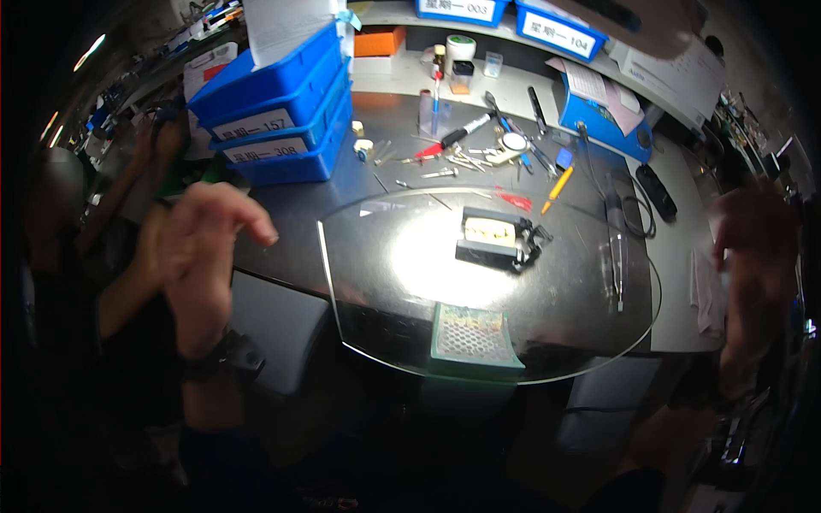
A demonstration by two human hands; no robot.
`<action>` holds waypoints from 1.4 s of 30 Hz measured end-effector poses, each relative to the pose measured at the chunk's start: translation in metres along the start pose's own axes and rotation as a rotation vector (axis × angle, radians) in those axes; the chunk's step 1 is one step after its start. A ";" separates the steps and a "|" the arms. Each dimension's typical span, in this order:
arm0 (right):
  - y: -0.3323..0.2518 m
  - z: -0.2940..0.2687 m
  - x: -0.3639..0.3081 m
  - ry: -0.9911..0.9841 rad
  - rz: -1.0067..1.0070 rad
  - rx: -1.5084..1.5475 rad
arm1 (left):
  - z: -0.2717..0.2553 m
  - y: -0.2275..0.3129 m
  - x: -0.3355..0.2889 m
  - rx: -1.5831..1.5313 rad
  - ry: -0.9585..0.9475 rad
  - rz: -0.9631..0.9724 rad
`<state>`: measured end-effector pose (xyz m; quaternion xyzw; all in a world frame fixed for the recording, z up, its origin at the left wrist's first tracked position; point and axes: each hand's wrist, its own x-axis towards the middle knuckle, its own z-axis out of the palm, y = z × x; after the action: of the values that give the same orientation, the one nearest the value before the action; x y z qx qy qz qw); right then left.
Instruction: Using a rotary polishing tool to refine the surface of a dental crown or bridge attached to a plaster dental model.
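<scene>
Head view: a black holder [487, 254] with a yellow piece [489, 232] between its sides lies near the middle of the dark tabletop [282, 222], within the outline of a clear panel [331, 282] and beside a bright patch of glare. Both of the person's hands are well apart from it. The left hand [198, 261] is raised off to the left, half open, fingers loosely bent and the index finger pointing inward; it shows nothing in its grasp, and the stack of blue trays [295, 171] is close by. At the far right, the right hand [757, 244] is dark and blurred, near a pale cloth [706, 295]; whether it is open or closed, or holding something, cannot be told. Nearer the person sits a perforated green tray [475, 338]; beyond the holder are an orange-handled tool [558, 190] and scattered small parts [466, 161].
</scene>
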<state>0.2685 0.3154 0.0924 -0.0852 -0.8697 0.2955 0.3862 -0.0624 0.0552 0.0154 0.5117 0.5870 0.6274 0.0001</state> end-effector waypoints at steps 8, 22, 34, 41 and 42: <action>-0.019 -0.015 -0.049 -0.013 -0.050 0.040 | 0.013 0.046 -0.023 -0.264 -0.229 0.236; -0.018 -0.011 -0.085 0.033 -0.015 0.134 | 0.026 0.094 -0.042 -0.223 -0.463 0.226; -0.036 -0.028 -0.050 -0.090 -0.078 0.103 | 0.093 0.126 -0.074 -0.627 -0.338 0.360; -0.026 0.005 -0.043 -0.128 0.032 0.318 | 0.050 0.141 -0.066 -0.523 -0.504 0.167; -0.024 0.007 -0.041 -0.131 0.042 0.342 | 0.047 0.143 -0.063 -0.512 -0.506 0.145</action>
<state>0.2932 0.2771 0.0773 -0.0168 -0.8280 0.4521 0.3314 0.0840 0.0075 0.0705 0.6743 0.3547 0.6059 0.2291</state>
